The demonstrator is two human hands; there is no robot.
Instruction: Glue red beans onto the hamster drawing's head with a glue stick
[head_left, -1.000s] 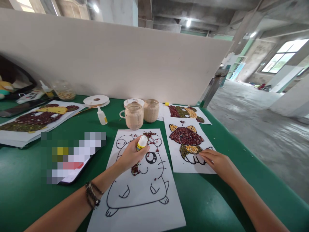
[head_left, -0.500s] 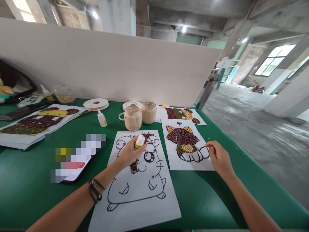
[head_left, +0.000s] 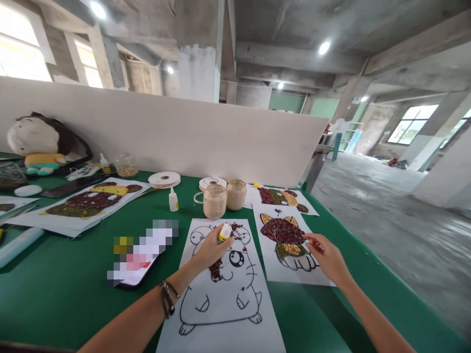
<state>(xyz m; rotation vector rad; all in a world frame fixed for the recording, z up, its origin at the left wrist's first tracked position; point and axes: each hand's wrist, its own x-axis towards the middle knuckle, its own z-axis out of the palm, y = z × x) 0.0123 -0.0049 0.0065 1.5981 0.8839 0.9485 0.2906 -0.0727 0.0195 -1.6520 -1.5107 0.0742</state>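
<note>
The left hand [head_left: 210, 249] is closed around a small white plastic glue bottle with a yellow label [head_left: 225, 235], positioned above the white paper sheet printed with a black-outlined hamster [head_left: 221, 309]. Dark red and green seeds [head_left: 216, 269] lie on that sheet, just below the left hand. The right hand [head_left: 328, 252] has thumb and forefinger brought close together at the edge of the seed-covered fox head [head_left: 281, 228]; whether they grip anything cannot be determined. The white fox sheet [head_left: 272, 269] extends beneath and to the left of the right hand.
</note>
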